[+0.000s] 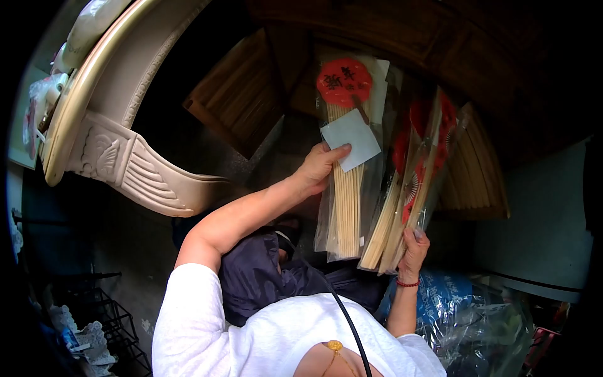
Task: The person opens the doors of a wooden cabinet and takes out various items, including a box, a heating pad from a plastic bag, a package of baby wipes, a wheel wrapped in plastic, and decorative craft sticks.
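My left hand point(321, 164) is closed on a clear plastic pack of chopsticks point(345, 213), pale wooden sticks standing nearly upright under a round red label point(343, 81) with dark characters. Its thumb presses on a pale square of paper point(352, 139) lying over the front of the pack. To the right, my right hand point(413, 251) grips the lower end of more bagged chopsticks point(389, 217), tilted and bunched together, with red printed paper point(433, 132) showing through the plastic. How many packs it holds I cannot tell.
A carved cream furniture leg point(151, 179) juts in at the left. Dark wooden furniture point(377, 25) spans the back, with slatted wooden pieces point(474, 169) behind the packs. Lower right lies a plastic-wrapped blue bundle point(449, 301). A black wire rack point(107, 320) stands lower left.
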Available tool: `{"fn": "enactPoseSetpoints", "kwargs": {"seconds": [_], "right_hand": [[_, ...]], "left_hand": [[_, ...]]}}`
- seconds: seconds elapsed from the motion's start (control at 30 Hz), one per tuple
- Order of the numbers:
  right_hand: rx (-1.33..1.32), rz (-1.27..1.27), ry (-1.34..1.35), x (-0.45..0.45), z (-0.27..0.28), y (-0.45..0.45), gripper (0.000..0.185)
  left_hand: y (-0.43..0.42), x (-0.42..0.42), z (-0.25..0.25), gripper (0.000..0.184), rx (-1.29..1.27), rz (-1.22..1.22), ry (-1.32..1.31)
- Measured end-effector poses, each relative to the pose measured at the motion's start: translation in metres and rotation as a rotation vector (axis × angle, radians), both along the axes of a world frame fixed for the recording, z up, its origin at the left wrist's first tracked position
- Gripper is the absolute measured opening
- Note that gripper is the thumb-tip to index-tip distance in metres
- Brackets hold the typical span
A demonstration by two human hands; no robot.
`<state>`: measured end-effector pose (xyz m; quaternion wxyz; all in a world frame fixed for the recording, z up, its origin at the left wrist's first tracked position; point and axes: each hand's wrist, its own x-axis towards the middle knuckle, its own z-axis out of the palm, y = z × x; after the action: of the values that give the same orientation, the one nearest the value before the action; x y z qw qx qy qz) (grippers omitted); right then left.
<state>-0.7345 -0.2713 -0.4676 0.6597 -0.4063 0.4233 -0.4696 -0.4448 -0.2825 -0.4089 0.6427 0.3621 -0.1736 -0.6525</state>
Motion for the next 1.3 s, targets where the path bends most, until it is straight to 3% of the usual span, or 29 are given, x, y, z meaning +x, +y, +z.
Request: {"fn": "enactPoseSetpoints", "kwargs": {"seconds": [0.07, 0.33, 0.4, 0.5, 0.73, 0.97, 1.07, 1.13, 1.2, 1.23, 1.3], "right_hand": [[0.043, -0.022, -0.125, -0.006, -0.004, 0.0, 0.016], [0.118, 0.048, -0.12, -0.007, 0.0, -0.006, 0.022], [0.193, -0.012, -0.221, -0.014, 0.006, -0.006, 0.022], [0.242, -0.108, -0.043, -0.038, -0.011, 0.0, 0.016], [0.147, 0.087, -0.662, -0.027, -0.004, -0.008, 0.014], [0.129, 0.602, -1.372, 0.012, -0.001, -0.023, 0.012], [0.154, 0.763, -1.494, 0.03, 0.003, -0.027, 0.011], [0.175, 0.813, -1.489, 0.038, 0.006, -0.028, 0.011], [0.174, 0.756, -1.37, 0.042, 0.006, -0.029, 0.011], [0.152, 0.661, -1.234, 0.043, 0.005, -0.029, 0.011], [0.119, 0.391, -0.574, 0.037, 0.004, -0.035, 0.009]], "left_hand": [[0.0, 0.002, -0.003, 0.034, 0.001, 0.016, 0.043], [-0.002, 0.007, -0.009, 0.038, 0.013, -0.01, 0.009], [-0.002, 0.008, -0.01, 0.038, 0.0, -0.03, 0.019], [-0.002, 0.01, -0.011, 0.038, 0.013, -0.032, 0.026], [-0.001, 0.014, -0.028, 0.037, 0.153, 0.057, -0.011], [-0.001, 0.008, -0.051, 0.036, 0.279, 0.045, 0.123], [-0.001, 0.001, -0.051, 0.037, 0.28, 0.036, 0.143], [0.0, -0.002, -0.051, 0.037, 0.292, 0.034, 0.163], [0.002, -0.005, -0.05, 0.037, 0.122, -0.019, 0.193], [0.004, -0.007, -0.044, 0.037, 0.119, -0.018, 0.193], [0.004, -0.01, -0.031, 0.034, -0.019, -0.013, 0.252]]}}
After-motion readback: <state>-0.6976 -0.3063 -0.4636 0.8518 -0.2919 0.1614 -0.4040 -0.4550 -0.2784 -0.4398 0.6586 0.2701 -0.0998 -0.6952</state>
